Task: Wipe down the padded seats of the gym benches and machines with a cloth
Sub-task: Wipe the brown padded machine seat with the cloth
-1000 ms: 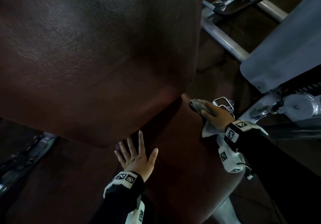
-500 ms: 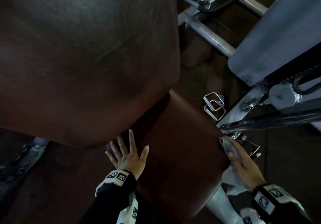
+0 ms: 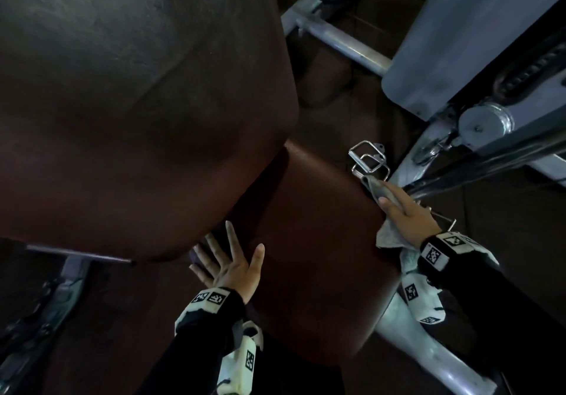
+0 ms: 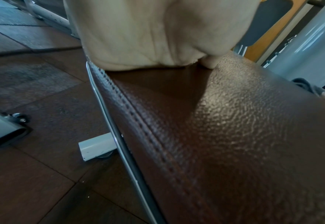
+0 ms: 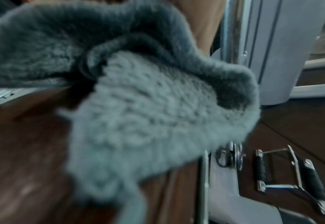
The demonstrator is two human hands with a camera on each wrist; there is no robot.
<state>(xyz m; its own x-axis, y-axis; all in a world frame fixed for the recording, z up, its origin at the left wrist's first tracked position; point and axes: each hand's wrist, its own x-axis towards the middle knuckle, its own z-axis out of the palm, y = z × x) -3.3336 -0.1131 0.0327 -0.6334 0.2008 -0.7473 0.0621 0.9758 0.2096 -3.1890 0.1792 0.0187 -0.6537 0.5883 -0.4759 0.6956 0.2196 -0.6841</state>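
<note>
A brown padded seat (image 3: pixel 321 235) sits below a large brown back pad (image 3: pixel 137 103) in the head view. My left hand (image 3: pixel 226 259) lies flat with spread fingers on the seat's left edge; in the left wrist view the palm (image 4: pixel 148 33) rests on the grained seat (image 4: pixel 234 136). My right hand (image 3: pixel 401 210) holds a grey cloth (image 3: pixel 378 189) against the seat's right edge, and part of the cloth hangs below the wrist. In the right wrist view the bunched cloth (image 5: pixel 148 113) covers the fingers above the seat (image 5: pixel 23 151).
Chrome cable handles (image 3: pixel 369 161) lie on the dark floor just beyond my right hand. A grey machine housing (image 3: pixel 459 42) with a pulley (image 3: pixel 487 121) stands at right. A pale frame tube (image 3: pixel 340 39) runs behind the seat, and a support leg (image 3: pixel 428 354) slants below it.
My right hand with the cloth slid down the seat's right edge toward me, then back up it away from me. My left hand stayed flat on the left edge.
</note>
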